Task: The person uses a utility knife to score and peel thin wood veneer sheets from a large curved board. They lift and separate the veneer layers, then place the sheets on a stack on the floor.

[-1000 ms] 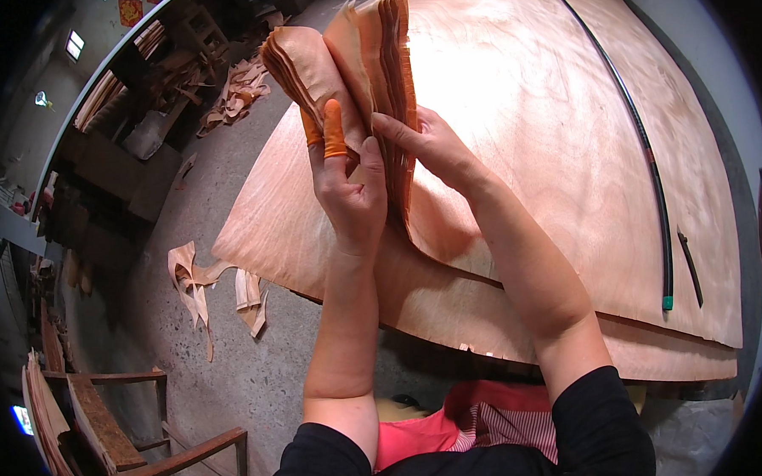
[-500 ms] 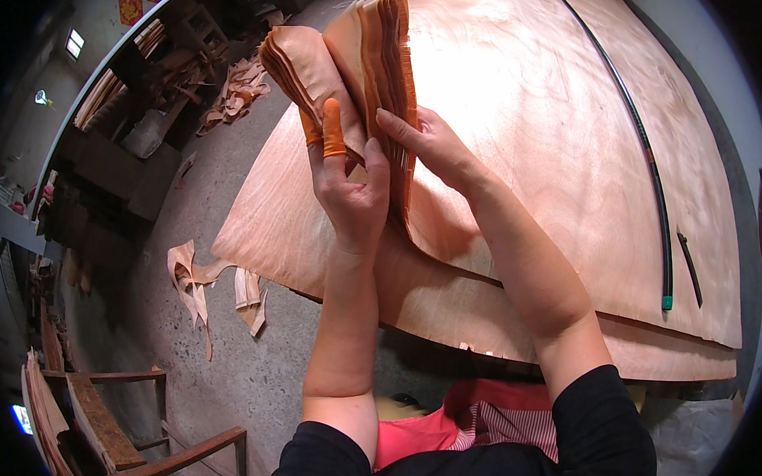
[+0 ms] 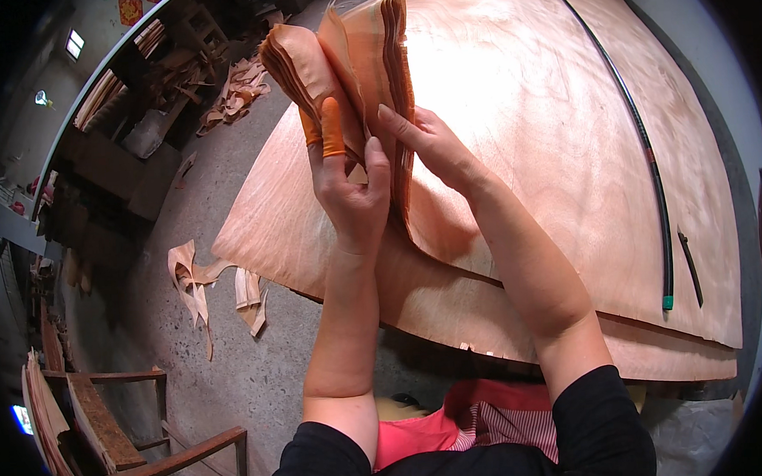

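Observation:
I hold up a stack of thin reddish-brown wood veneer sheets [image 3: 376,51], bent open like a book above the near left part of a broad veneer panel [image 3: 529,129]. My left hand [image 3: 351,192], with orange finger cots [image 3: 331,128] on its fingers, is closed round the left bundle; its thumb presses near the fold. My right hand [image 3: 441,150] grips the right bundle from its outer side, thumb on the face of the sheets. Between the two bundles a single sheet [image 3: 339,48] stands apart. Most right fingers are hidden behind the stack.
A long black strip [image 3: 649,154] with a green end and a short dark stick [image 3: 690,267] lie on the panel's right side. Veneer scraps [image 3: 192,284] lie on the concrete floor. A rusty metal frame [image 3: 108,420] stands at lower left; a scrap pile [image 3: 237,91] lies further back.
A sheet between the bundles has come away from the right bundle and leans toward the left one. My hands have barely shifted.

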`<state>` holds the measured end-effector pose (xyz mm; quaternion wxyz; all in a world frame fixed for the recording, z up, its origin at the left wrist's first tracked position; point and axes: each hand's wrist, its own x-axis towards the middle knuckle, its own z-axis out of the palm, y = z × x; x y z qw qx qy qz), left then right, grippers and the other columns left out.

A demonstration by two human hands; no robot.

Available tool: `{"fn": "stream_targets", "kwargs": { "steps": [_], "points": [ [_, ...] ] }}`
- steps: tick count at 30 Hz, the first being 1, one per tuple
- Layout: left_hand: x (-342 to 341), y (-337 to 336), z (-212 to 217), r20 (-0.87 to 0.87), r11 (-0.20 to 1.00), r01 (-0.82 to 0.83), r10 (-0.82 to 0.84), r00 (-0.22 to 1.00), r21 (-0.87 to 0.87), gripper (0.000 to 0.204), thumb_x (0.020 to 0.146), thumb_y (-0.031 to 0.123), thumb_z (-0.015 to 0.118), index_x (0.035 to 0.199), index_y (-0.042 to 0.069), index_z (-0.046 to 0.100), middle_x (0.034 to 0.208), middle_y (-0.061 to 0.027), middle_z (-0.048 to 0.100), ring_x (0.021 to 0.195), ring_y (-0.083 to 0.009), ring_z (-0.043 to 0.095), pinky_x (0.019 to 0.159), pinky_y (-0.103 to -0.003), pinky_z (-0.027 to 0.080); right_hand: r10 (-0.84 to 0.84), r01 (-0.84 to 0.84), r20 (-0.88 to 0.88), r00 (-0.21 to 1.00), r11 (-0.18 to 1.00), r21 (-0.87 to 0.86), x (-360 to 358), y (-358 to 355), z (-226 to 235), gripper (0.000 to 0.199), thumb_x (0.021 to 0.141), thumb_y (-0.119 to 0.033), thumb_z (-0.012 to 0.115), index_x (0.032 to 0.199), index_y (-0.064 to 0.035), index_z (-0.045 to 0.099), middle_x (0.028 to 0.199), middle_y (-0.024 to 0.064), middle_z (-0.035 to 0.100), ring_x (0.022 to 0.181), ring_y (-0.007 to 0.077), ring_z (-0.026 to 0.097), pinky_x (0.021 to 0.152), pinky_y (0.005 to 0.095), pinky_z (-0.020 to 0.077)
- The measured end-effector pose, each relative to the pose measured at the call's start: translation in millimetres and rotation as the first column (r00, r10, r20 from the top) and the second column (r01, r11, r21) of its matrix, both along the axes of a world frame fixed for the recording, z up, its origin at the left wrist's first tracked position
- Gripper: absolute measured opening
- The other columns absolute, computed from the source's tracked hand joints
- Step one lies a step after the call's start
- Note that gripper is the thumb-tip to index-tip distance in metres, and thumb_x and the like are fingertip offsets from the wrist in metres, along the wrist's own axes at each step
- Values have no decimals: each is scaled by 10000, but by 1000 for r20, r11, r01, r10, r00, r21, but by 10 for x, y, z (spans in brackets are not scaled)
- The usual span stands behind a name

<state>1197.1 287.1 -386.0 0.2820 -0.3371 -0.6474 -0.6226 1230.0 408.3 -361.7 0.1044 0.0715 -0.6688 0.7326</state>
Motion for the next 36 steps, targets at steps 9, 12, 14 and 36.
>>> {"fn": "stream_targets", "kwargs": {
  "steps": [9,12,14,36],
  "points": [
    [-107,-57,-25,-309,981,-149,104,945,-126,406,895,79,392,1278,-51,359,1269,-203,405,1077,-255,510,880,-306,437,-24,25,-26,999,999,39,5,1,19,591,809,-465,586,1164,-3,481,1070,109,554,1038,169,500,919,294,394],
    [-92,-86,-4,-266,973,-142,91,960,-181,410,903,115,422,1272,-55,365,1269,-201,399,1072,-245,511,851,-290,453,-18,19,-32,999,999,29,3,0,14,588,806,-453,597,1166,-4,479,1073,107,553,1036,165,500,915,291,395],
    [-49,-48,-18,-142,994,-20,4,990,-109,423,901,129,446,1271,-58,363,1274,-196,387,1069,-235,513,826,-275,468,-13,13,-30,999,1000,11,10,-4,9,577,808,-440,601,1166,-4,479,1074,104,553,1034,161,499,909,287,398],
    [-25,-28,-1,-143,997,-55,48,989,-49,365,879,64,390,1222,-50,441,1246,-235,430,1179,-367,406,980,-387,330,-5,5,-27,1000,1000,-3,0,-10,9,585,810,-434,598,1189,-11,461,1116,116,533,1076,186,483,940,311,387]
  ]
}}
